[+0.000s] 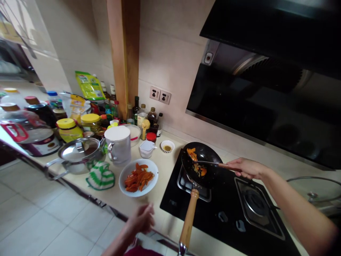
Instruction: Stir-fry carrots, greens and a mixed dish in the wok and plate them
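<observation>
My right hand (247,168) is closed round the wooden handle of a spatula (207,163), whose far end rests in a black wok (214,156) on the left burner. Orange slices and small chopped bits (198,170) lie in the wok near the spatula's tip. The wok's wooden handle (189,217) points towards me, with neither hand on it. My left hand (142,217) hovers at the counter's front edge, left of that handle. Motion blurs its fingers, which look curled. Just beyond it stands a white plate (122,183) of orange-red slices (140,176).
A black gas hob (207,217) has a second burner (255,202) on the right, beside a glass lid (317,185). Left stand a lidded steel pot (80,153), a striped cloth (101,176), a white-lidded jug (119,145), a small bowl (167,151) and several bottles. A range hood (266,92) overhangs the hob.
</observation>
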Tool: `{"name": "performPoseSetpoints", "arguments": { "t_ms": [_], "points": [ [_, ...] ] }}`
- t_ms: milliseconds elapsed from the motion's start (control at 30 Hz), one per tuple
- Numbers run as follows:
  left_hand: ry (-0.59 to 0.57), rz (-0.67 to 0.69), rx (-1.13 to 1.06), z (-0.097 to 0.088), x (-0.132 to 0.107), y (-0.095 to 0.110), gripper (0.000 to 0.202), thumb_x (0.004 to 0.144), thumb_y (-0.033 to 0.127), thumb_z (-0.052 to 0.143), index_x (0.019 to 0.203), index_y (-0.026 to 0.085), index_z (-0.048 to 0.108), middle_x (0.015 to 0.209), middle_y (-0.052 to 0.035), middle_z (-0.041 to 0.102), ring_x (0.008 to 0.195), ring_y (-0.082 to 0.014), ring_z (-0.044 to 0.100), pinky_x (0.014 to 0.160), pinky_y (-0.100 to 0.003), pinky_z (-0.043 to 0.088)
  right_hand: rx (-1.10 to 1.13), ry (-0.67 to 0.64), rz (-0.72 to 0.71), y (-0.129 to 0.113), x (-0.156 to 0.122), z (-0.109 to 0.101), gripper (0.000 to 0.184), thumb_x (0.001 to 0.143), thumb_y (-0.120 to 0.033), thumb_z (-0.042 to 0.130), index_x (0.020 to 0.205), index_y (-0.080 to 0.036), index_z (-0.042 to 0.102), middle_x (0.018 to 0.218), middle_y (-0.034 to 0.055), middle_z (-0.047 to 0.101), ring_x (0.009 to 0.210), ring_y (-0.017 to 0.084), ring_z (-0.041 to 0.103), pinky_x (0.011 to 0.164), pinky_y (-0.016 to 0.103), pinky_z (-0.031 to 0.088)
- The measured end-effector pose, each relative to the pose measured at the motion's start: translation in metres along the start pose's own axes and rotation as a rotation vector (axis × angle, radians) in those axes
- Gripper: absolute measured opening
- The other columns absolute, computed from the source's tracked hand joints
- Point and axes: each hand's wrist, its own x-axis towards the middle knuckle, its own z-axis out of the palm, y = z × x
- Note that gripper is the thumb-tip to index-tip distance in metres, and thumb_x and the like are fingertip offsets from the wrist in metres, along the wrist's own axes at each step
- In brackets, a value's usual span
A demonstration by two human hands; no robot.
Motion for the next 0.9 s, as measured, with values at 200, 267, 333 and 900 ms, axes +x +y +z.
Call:
{"name": "performPoseSetpoints", "arguments": {
  "t_ms": [200, 267, 333, 900],
  "points": [
    [-0.584, -0.117, -0.136, 0.117, -0.018, 0.021, 0.067, 0.055, 0.071, 0.068, 0.094, 0.024, 0.040, 0.077, -0.0002, 0.065, 0.054, -0.0161, 0.064, 0.043, -0.023, 0.044, -0.300, -0.088, -0.075, 0.003, -0.037, -0.024, 0.035, 0.071, -0.051, 0.059, 0.063, -0.017, 0.061, 0.045, -0.0057, 0.033, 0.041, 0.006, 0.026, 0.042, 0.022, 0.015],
    [-0.561, -0.161, -0.153, 0.137, -0.016, 0.021, 0.059, 0.061, 0.063, 0.068, 0.092, 0.025, 0.035, 0.066, 0.0037, 0.060, 0.045, -0.0120, 0.056, 0.042, -0.022, 0.041, -0.400, -0.069, -0.066, 0.000, -0.041, -0.024, 0.030, 0.070, -0.042, 0.060, 0.052, -0.018, 0.055, 0.044, -0.0055, 0.032, 0.042, 0.007, 0.032, 0.044, 0.022, 0.021],
    [-0.482, -0.183, -0.124, 0.148, -0.015, 0.018, 0.044, 0.070, 0.050, 0.065, 0.088, 0.025, 0.034, 0.057, 0.0084, 0.051, 0.038, -0.0075, 0.045, 0.040, -0.020, 0.039, -0.466, -0.016, -0.058, 0.004, -0.036, -0.013, 0.025, 0.071, -0.035, 0.057, 0.053, -0.019, 0.057, 0.043, -0.0049, 0.035, 0.042, 0.008, 0.037, 0.045, 0.023, 0.026],
    [-0.349, -0.149, 0.012, 0.137, -0.021, 0.030, 0.027, 0.065, 0.019, 0.056, 0.083, 0.024, 0.036, 0.053, 0.0084, 0.045, 0.033, -0.0062, 0.036, 0.035, -0.020, 0.036, -0.482, 0.632, 0.075, 0.071, 0.039, 0.154, 0.047, 0.094, -0.035, 0.028, 0.134, -0.024, 0.050, 0.101, 0.0106, 0.072, 0.087, 0.026, 0.068, 0.070, 0.034, 0.050]
  ]
}}
